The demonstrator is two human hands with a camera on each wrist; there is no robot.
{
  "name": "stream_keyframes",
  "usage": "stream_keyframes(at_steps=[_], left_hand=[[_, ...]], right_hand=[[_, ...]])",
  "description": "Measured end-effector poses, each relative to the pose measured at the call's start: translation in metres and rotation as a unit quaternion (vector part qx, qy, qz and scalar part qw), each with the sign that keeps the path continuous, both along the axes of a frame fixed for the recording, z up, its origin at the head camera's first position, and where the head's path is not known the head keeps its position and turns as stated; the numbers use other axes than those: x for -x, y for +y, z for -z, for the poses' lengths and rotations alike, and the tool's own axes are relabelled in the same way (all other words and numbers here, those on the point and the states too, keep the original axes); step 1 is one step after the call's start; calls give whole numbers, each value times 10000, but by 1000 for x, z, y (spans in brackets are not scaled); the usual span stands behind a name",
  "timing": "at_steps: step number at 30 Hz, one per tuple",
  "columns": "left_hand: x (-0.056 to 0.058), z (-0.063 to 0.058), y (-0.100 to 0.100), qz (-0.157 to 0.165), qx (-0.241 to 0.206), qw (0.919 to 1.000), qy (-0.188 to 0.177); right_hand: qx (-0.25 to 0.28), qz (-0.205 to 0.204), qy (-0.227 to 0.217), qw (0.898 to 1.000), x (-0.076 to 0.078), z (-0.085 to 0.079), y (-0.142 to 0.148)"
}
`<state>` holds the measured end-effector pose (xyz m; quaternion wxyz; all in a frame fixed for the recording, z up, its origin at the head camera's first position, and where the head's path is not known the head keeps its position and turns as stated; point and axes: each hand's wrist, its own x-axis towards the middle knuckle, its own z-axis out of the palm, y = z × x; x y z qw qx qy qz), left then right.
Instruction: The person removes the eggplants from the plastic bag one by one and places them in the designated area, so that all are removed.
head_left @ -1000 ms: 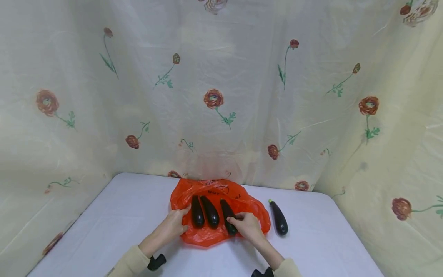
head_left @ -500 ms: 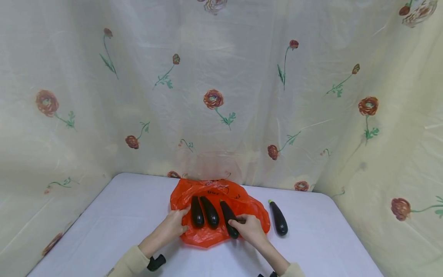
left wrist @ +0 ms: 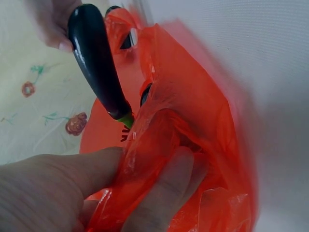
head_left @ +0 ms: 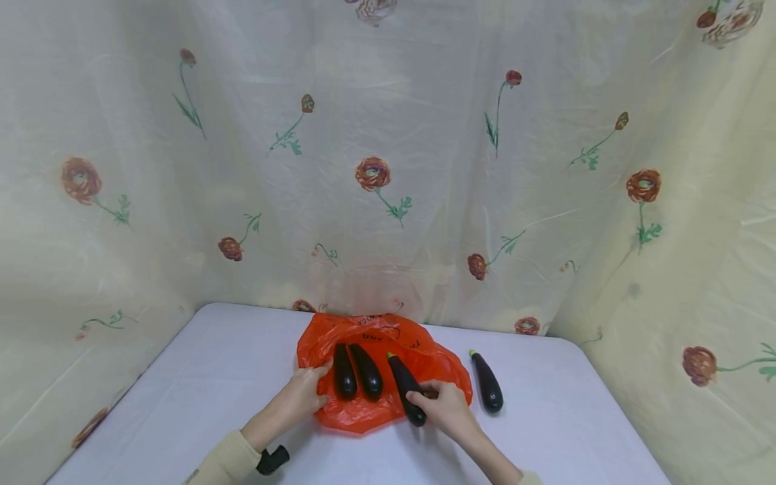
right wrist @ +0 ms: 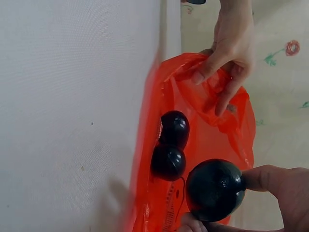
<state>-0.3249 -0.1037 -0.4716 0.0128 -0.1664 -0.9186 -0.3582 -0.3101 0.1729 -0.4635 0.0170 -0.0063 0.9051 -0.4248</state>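
My right hand [head_left: 447, 407] grips a dark purple eggplant [head_left: 406, 391] near its thick end, thumb on one side. The right wrist view shows its rounded end [right wrist: 216, 190] between thumb and fingers, and in the left wrist view its green stem [left wrist: 126, 120] points down toward the plastic. My left hand [head_left: 301, 392] pinches the left edge of a red plastic bag [head_left: 364, 423], the film bunched between thumb and fingers [left wrist: 166, 186]. Two more eggplants, a left one [head_left: 344, 372] and a right one [head_left: 366, 372], lie side by side in the bag.
A further eggplant [head_left: 487, 382] lies on the white table [head_left: 564, 417] to the right of the bag, green stem pointing away. A flower-patterned curtain [head_left: 424, 202] hangs behind the table and along both sides.
The right hand has drawn its eggplant toward me and slightly right, and more of the green stem shows. The left hand and the other eggplants have stayed in place.
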Motion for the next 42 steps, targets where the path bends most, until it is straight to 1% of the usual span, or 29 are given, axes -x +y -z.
stream_keyframes(at_steps=[8, 12, 17, 22, 30, 38, 42], left_hand=[[2, 2, 0, 6, 2, 10000, 8], [2, 2, -1, -10, -39, 10000, -44], [2, 1, 0, -35, -14, 10000, 21], [2, 1, 0, -57, 27, 9999, 99], [1, 2, 0, -41, 20, 10000, -47], [2, 2, -2, 15, 13, 9998, 176], [2, 1, -4, 54, 3, 9997, 219]], right_hand=[[48, -46, -60, 10000, -4, -2, 8], [121, -37, -73, 9999, -6, -4, 10], [244, -50, -103, 9996, -11, -7, 11], [299, -52, 83, 9995, -15, -15, 14], [251, 112, 229, 9994, -21, -25, 22], [151, 400, 602, 9973, -19, -26, 31], [216, 482, 708, 9961, -18, -27, 37]])
